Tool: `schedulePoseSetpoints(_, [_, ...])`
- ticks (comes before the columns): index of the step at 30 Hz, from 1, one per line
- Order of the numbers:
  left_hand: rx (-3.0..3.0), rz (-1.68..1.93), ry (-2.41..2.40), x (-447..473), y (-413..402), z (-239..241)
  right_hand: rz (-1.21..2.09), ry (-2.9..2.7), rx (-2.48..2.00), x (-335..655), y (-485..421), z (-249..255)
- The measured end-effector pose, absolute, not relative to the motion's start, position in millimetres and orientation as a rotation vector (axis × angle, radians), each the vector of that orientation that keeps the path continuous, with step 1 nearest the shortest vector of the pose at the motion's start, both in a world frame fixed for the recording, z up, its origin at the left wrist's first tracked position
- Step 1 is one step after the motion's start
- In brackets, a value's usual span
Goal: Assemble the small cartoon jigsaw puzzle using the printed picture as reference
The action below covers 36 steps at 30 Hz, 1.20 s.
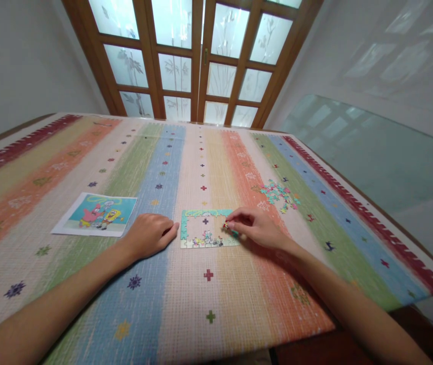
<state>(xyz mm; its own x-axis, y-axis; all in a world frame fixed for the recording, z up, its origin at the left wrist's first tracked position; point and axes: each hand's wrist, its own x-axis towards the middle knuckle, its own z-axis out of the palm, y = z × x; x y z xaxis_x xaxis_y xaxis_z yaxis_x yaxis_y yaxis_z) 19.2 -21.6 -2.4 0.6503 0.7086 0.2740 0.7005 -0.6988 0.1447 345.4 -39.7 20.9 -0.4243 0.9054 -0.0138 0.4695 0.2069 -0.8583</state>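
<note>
A partly assembled jigsaw puzzle point(184, 230) lies on the tablecloth in front of me, its frame of border pieces around a middle where the cloth shows through. At its right side, my right hand point(256, 228) pinches a small puzzle piece point(226, 225) between thumb and fingertips, over the inner part of the frame. My left hand point(150, 233) rests on the cloth just left of the puzzle, fingers curled in and thumb pointing towards its left edge, with nothing visible in it. Farther right lies a loose pile of puzzle pieces point(279, 195), mostly turquoise with some pink.
A printed reference picture point(104, 215) of cartoon characters lies on the left, beside my left wrist. The striped tablecloth point(201, 294) covers the table. A glass-paned wooden door point(197, 61) stands beyond the far edge, with walls on both sides.
</note>
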Motion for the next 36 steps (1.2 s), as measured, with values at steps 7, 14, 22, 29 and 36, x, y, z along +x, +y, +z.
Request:
schedulePoseSetpoints(7, [2.830,0.486,1.205,20.0,-22.0,-0.9,1.025,-2.049,-1.241,329.6,-48.6,20.8])
schedulePoseSetpoints(14, [2.800,0.495,1.215,20.4,-22.1,-0.6,0.973,-2.113,-1.192,329.6,-48.3,19.9])
schedulePoseSetpoints(22, [2.848,0.436,1.237,20.0,-22.3,-1.4,0.948,-2.149,-1.178,329.0,-48.9,16.6])
schedulePoseSetpoints(29, [2.878,0.418,1.223,19.4,-22.1,-1.5,0.846,-2.195,-1.157,328.1,-48.5,18.4])
schedulePoseSetpoints(36, [2.898,0.431,1.219,18.7,-21.3,-3.4,0.747,-2.212,-1.158,325.2,-51.4,15.5])
